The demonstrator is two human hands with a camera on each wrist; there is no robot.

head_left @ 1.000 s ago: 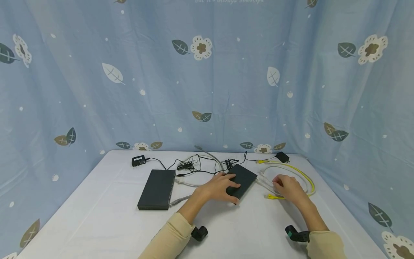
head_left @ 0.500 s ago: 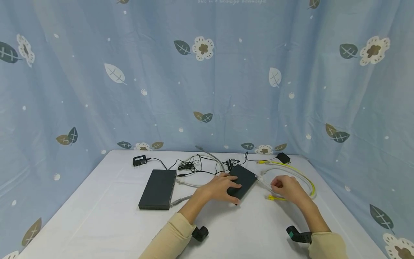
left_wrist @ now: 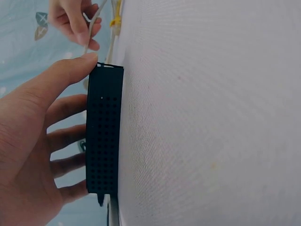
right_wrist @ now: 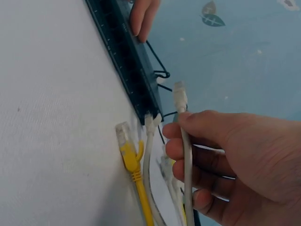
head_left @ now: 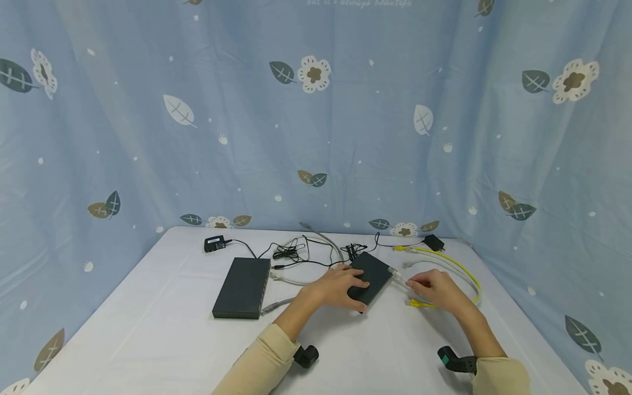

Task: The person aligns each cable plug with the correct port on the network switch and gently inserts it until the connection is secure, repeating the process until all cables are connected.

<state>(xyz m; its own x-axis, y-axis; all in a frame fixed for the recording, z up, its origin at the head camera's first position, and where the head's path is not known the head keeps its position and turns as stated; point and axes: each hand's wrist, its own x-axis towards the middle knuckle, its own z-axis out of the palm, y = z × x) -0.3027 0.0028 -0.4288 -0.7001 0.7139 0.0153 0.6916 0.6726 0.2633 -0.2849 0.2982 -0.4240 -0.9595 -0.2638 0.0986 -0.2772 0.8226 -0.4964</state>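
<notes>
In the head view my left hand (head_left: 338,288) rests spread on top of a black network switch (head_left: 373,274), which lies at an angle on the table. The left wrist view shows the thumb at a corner of this switch and its perforated side (left_wrist: 103,141). My right hand (head_left: 436,288) pinches a white Ethernet cable (right_wrist: 187,165) just behind its clear plug (right_wrist: 179,92). That plug points toward the switch and is apart from it. A second white cable (right_wrist: 148,146) sits in the end port of the switch. Beside it lies a yellow Ethernet cable's plug (right_wrist: 129,153).
A larger black switch (head_left: 242,288) lies left on the white table (head_left: 148,329). Black power cords (head_left: 291,251) and grey cables (head_left: 278,305) run between the two boxes. Power adapters stand at the back left (head_left: 214,243) and back right (head_left: 434,242). A blue curtain (head_left: 247,137) hangs behind.
My right hand has moved slightly left toward the switch, bringing the white cable's plug close to its port side. The left hand has stayed on the switch.
</notes>
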